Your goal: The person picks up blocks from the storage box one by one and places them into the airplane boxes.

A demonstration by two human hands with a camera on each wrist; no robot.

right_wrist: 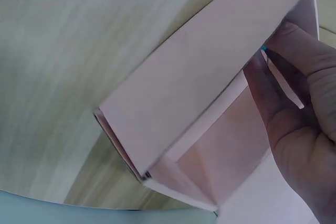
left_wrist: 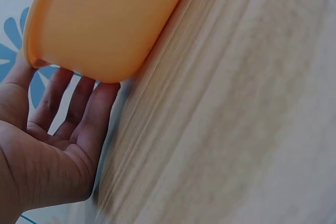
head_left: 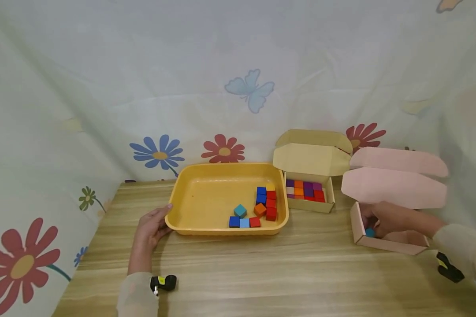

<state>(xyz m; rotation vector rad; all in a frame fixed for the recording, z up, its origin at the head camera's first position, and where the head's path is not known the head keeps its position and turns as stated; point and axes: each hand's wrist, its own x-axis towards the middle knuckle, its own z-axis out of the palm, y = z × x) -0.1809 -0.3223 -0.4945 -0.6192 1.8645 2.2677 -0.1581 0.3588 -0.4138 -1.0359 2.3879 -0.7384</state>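
My left hand (head_left: 150, 225) holds the left end of a yellow plastic tray (head_left: 206, 230). In the left wrist view its thumb lies at the tray's rim and the fingertips touch the outer wall (left_wrist: 105, 30). My right hand (head_left: 390, 218) reaches into the left part of an open pink cardboard box (head_left: 390, 245), pinching a light-blue block (head_left: 370, 232). From the right wrist, only a sliver of that block (right_wrist: 263, 49) shows between thumb and fingers; the box's side hides the rest. Several coloured cubes, among them a teal cube (head_left: 240, 211) and an orange cube (head_left: 259, 209), lie in the tray's right half.
Between tray and pink box stands an open cream cardboard box (head_left: 311, 205), with rows of purple, orange and red cubes (head_left: 308, 192) inside. Both lids stand raised at the back. A flower-printed cloth (head_left: 182, 88) hangs behind the wooden table (head_left: 262, 277).
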